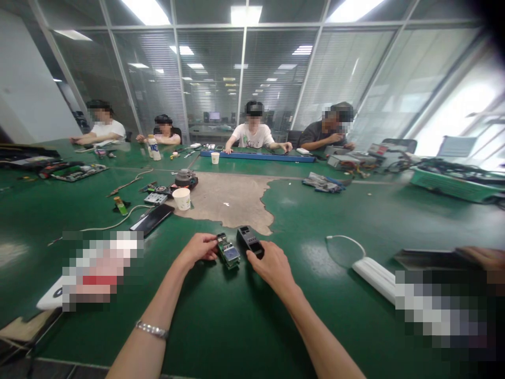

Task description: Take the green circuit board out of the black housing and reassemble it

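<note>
My left hand [201, 248], below a metal bracelet at the wrist, has its fingers closed on the left edge of a green circuit board [229, 253]. The board carries a small bluish-grey display and stands slightly tilted over the green tabletop. My right hand [272, 263] grips the near end of a black plastic housing [249, 239] with rectangular openings, thumb on its left side. Housing and board are side by side with a small gap between them. The fingers under the housing are hidden.
A paper cup [182, 199], a black phone [152, 220] and dismantled parts [185, 179] lie to the left. On the right are a white power strip [374, 276], grey gloves [323, 182] and a green basket [453, 184] of cables. Several people sit across the table; another hand [483, 258] shows at far right.
</note>
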### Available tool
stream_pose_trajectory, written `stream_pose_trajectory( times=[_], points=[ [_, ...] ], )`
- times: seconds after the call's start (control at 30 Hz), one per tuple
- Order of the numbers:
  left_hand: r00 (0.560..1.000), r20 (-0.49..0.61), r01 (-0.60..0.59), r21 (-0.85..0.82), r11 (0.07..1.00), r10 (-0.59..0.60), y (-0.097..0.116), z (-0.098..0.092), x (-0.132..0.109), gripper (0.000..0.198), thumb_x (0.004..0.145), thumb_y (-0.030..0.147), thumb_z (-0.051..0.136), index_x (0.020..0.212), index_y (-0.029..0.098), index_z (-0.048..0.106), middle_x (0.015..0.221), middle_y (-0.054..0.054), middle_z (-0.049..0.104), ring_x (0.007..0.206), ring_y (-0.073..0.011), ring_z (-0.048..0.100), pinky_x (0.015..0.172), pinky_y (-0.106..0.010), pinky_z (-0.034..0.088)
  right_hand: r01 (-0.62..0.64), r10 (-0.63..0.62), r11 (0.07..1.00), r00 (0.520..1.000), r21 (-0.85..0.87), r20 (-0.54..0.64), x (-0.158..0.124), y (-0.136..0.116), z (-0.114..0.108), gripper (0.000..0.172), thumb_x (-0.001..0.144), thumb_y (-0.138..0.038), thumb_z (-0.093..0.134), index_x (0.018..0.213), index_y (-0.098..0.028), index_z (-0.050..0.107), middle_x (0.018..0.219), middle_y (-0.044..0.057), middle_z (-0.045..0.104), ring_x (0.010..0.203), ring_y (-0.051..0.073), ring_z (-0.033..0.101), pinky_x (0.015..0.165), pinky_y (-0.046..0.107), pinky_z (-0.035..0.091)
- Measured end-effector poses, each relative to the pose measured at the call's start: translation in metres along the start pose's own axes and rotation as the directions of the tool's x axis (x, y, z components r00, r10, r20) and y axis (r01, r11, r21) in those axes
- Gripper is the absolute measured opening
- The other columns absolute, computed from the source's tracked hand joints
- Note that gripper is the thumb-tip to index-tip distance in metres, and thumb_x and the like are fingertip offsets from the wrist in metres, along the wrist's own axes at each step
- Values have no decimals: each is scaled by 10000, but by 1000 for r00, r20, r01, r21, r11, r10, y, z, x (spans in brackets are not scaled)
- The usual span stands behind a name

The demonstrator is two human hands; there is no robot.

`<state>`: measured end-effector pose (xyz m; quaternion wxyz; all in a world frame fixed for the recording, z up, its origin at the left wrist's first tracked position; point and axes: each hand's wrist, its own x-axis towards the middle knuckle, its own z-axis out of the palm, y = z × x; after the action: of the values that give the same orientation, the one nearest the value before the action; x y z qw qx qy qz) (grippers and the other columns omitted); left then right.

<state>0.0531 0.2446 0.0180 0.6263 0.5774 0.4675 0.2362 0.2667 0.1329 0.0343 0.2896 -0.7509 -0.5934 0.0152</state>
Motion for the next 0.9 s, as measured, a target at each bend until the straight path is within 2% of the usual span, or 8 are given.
stream_pose_trajectory(
  times=[0.13,0.23,0.4,0.57,0.9],
  points=[
    [1000,-17,5,-11,1000,-6,2,1,-3,336,783,332,699,1026,100,676,720,-54,677,560,-112,644,541,-206,518,81,-62,978,993,192,-103,0,-15,-7,266,814,-388,547,930,-183,672,857,51,677,789,186,604,729,278,422],
    [1000,2,-14,-14,1000,14,2,1,-4,322,779,351,699,966,89,688,707,-52,672,544,-102,629,535,-199,506,130,-98,951,987,281,-126,-6,-34,-11,268,827,-402,545,951,-200,669,851,33,680,750,175,600,710,272,425],
    [999,4,-32,5,999,32,1,1,-3,344,743,418,726,871,100,700,659,-31,652,543,-98,619,528,-188,490,189,-167,958,979,215,-120,-16,-55,-10,220,802,-342,567,944,-198,655,871,42,666,811,191,591,739,278,418],
    [1000,9,-23,-26,999,23,0,0,-1,384,722,413,748,940,100,701,666,-35,660,535,-98,616,532,-196,496,180,-163,974,978,140,-127,-17,-56,-9,271,816,-358,551,1017,-195,631,886,55,648,824,196,583,762,285,419],
    [999,20,-25,-22,999,25,-4,-1,2,291,731,346,725,877,95,698,703,-56,670,546,-101,625,547,-197,506,177,-174,981,983,78,-51,-20,-59,-1,225,800,-345,561,970,-210,623,843,43,632,799,192,588,731,274,412]
  ],
)
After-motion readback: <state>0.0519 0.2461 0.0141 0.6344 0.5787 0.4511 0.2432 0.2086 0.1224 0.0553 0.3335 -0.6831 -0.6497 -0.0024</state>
